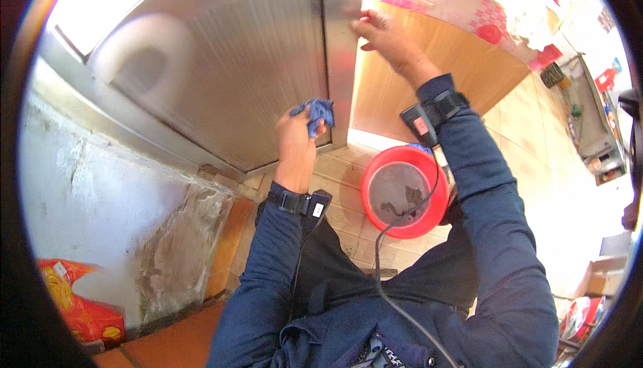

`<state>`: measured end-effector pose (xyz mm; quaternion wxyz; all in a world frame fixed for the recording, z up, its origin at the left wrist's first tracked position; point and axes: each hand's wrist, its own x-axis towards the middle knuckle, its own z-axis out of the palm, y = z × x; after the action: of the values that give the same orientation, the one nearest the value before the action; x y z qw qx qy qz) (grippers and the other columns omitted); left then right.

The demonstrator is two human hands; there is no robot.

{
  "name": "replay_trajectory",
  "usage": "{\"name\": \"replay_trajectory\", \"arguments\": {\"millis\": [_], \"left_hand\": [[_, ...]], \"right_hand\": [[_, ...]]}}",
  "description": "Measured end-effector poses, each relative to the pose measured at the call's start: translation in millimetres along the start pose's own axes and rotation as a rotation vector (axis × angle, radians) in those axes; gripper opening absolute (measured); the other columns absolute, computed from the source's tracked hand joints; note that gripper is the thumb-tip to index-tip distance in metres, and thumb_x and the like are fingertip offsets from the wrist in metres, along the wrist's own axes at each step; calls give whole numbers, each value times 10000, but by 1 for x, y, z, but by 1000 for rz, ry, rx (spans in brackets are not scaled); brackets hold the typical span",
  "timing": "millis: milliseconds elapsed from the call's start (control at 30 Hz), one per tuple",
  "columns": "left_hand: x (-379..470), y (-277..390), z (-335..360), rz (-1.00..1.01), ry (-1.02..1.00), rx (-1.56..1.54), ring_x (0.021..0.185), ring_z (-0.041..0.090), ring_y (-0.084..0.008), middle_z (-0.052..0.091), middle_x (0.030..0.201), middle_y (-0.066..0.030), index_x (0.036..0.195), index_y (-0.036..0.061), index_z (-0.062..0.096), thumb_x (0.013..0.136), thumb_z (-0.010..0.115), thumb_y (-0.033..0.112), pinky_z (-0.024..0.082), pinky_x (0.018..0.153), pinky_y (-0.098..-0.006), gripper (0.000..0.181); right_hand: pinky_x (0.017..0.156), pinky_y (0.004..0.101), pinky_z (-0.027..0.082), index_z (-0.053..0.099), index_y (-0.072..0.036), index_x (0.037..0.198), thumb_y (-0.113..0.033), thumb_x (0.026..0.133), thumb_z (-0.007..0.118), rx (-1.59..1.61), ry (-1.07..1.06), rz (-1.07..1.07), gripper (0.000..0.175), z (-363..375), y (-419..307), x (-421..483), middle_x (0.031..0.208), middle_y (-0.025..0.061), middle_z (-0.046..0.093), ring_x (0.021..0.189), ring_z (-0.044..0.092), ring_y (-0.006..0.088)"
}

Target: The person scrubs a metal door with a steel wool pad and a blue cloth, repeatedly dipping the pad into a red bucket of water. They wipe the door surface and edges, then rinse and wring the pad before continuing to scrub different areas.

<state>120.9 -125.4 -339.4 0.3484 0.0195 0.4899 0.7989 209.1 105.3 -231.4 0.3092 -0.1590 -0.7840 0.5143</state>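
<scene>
A crumpled blue cloth [320,112] is bunched in my left hand [294,139], close to the lower right part of a metal-framed door panel [251,66]. My right hand [384,36] is raised to the edge of the door's upright frame [341,56]; its fingers are bent and hold no visible object. Whether those fingertips touch the frame cannot be made out. Below my hands, a red plastic basin [369,207] with cloudy water [394,187] stands on the floor between my legs. Something blue shows at the basin's far rim.
A black cable [380,267] runs from my right wrist device [421,126] across the basin. Peeling wall [110,192] lies at left, with a red-orange bag [83,307] below. A wooden panel [427,76] stands beyond the door, under a pink-and-white cloth [457,4].
</scene>
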Motion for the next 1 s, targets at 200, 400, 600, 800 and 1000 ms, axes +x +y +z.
{"name": "replay_trajectory", "arguments": {"millis": [200, 400, 600, 800, 1000], "left_hand": [[5, -41, -12, -35, 69, 201, 683, 698, -217, 724, 895, -111, 1015, -33, 676, 993, 674, -16, 559, 537, -339, 28], [-14, -87, 10, -33, -158, 577, 696, 701, -194, 715, 910, -90, 1032, -7, 677, 966, 689, -25, 596, 540, -355, 69], [-22, -116, 7, -312, -322, 767, 819, 723, -195, 723, 1017, -83, 1106, 11, 696, 993, 720, 65, 630, 586, -366, 128], [-19, -103, 2, -69, -286, 1131, 987, 744, -229, 729, 1161, -153, 1315, -20, 643, 1025, 731, 127, 649, 725, -365, 336], [-12, -79, 10, 57, -172, 857, 924, 738, -209, 723, 1132, -144, 1254, -8, 661, 1036, 741, 152, 631, 735, -348, 283]], "right_hand": [[935, 456, 608, 663, 30, 1364, -414, 954, 819, -249, -8, 65, 624, 24, 55, -111, 1201, 237, 763, 1070, 759, 332], [916, 443, 625, 680, 42, 1291, -180, 926, 831, 331, 82, 291, 453, 60, 87, -213, 1073, 248, 782, 1081, 773, 330], [706, 407, 638, 721, 3, 1115, -2, 867, 757, 45, 194, 310, 251, 69, 131, -253, 881, 206, 765, 788, 786, 258], [569, 412, 611, 700, 29, 931, -3, 818, 783, 168, 263, 733, 143, 87, 196, -286, 760, 163, 735, 652, 756, 232], [594, 418, 609, 680, 49, 954, -51, 832, 816, 23, 135, 747, 208, 112, 228, -331, 770, 194, 732, 664, 760, 247]]}}
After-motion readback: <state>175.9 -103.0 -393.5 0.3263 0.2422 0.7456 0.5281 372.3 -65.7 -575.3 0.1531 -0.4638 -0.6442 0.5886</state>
